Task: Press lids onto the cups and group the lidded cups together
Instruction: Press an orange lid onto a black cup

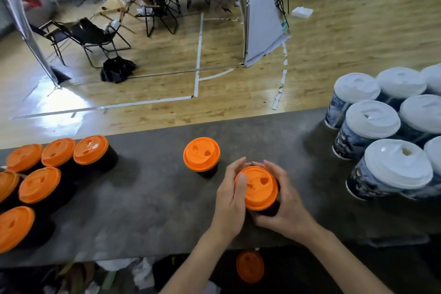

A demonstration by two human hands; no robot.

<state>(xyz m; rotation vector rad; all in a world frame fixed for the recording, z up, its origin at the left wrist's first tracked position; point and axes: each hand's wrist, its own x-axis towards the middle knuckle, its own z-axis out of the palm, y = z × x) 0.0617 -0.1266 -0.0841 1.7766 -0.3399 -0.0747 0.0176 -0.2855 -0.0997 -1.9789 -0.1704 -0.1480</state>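
Because a lid seats only when its rim is pushed down all the way round, both hands close on the black cup (266, 211) at the middle of the tabletop (155, 198). The left hand (230, 198) curls its fingers about the 9 o'clock side, with the thumb (241, 184) laid on the edge of the orange lid (260, 190). The right hand (286, 203) wraps the 3 o'clock side, fingers bent round wall and rim. That two-sided hold looks meant to brace the cup while the lid is pressed; whether the rim has snapped home I cannot tell. Near it at 11 o'clock stands a lone lidded cup (201, 154), probably waiting to be moved. Far out at 9 o'clock the orange-lidded cups (39, 185) are packed close, the likely destination. At 2 o'clock the white-lidded cups (372, 119) form their own cluster, apparently sorted by colour. A spare orange lid (250, 266) lies at 6 o'clock, below the tabletop's near edge.
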